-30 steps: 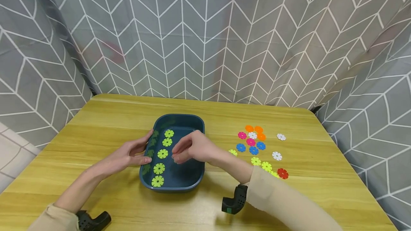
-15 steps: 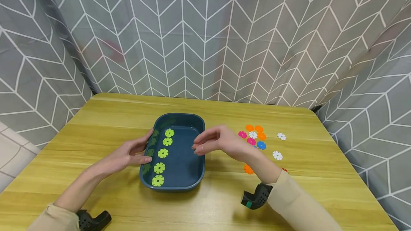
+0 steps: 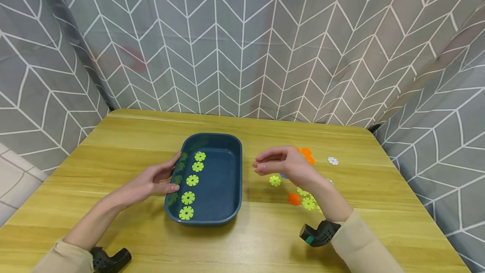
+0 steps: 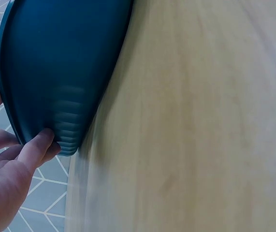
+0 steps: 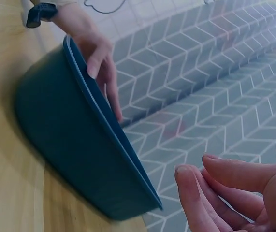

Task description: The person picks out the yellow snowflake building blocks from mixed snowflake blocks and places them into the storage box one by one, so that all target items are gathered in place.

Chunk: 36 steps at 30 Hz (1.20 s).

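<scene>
A dark blue rectangular basin (image 3: 240, 172) stands on the table. Yellow-green notched flower discs (image 3: 192, 180) lie in a column along the left of its floor. My left hand (image 3: 153, 182) grips the left rim, thumb over the edge; in the left wrist view its fingers (image 4: 37, 150) press the outer wall. To the right of the basin hovers my right hand (image 3: 289, 165), fingers loosely bent and thumb apart from them, holding nothing; the right wrist view shows that gap too. Below it lie a yellow-green disc (image 3: 275, 180) and an orange disc (image 3: 294, 199).
More discs are scattered at the table's right: orange ones (image 3: 306, 151), a white one (image 3: 333, 161) and yellow-green ones (image 3: 308, 204), partly hidden by my right hand and forearm. A grey chevron curtain (image 3: 227, 45) hangs behind the wooden table (image 3: 132, 146).
My right hand has left the space over the basin and moved right, past its rim towards the loose discs. The left hand and the basin have stayed put.
</scene>
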Available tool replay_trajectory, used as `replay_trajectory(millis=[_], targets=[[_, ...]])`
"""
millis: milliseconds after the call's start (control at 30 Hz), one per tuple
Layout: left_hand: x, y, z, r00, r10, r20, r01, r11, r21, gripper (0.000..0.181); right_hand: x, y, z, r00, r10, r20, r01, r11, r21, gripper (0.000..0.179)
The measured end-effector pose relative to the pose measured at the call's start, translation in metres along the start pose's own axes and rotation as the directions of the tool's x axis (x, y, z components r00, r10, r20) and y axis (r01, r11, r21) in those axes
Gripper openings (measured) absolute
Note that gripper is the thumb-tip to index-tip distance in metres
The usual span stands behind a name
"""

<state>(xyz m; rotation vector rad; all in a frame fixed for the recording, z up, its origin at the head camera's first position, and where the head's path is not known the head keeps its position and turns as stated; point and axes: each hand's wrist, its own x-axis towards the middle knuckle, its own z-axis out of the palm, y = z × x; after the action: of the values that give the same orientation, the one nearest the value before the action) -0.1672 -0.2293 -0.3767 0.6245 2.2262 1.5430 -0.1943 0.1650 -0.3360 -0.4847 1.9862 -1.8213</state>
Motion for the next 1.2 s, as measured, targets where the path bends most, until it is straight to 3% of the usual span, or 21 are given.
replay_trajectory(millis=[467, 667, 1200], targets=[[0.0, 0.001, 0.0, 1.0, 0.001, 0.001, -0.001, 1.0, 0.004, 0.087, -0.014, 0.024, -0.033, 0.997, 0.053, -0.064, -0.057, 0.996, -0.062, 0.047], [-0.001, 0.002, 0.0, 1.0, -0.002, 0.01, 0.002, 1.0, -0.009, 0.087, -0.022, 0.033, -0.047, 0.989, 0.103, -0.104, -0.106, 0.994, -0.028, 0.051], [-0.001, 0.002, 0.0, 1.0, -0.001, 0.013, 0.001, 1.0, -0.016, 0.087, -0.05, 0.059, -0.086, 0.977, 0.173, -0.124, -0.188, 0.974, -0.124, 0.046]])
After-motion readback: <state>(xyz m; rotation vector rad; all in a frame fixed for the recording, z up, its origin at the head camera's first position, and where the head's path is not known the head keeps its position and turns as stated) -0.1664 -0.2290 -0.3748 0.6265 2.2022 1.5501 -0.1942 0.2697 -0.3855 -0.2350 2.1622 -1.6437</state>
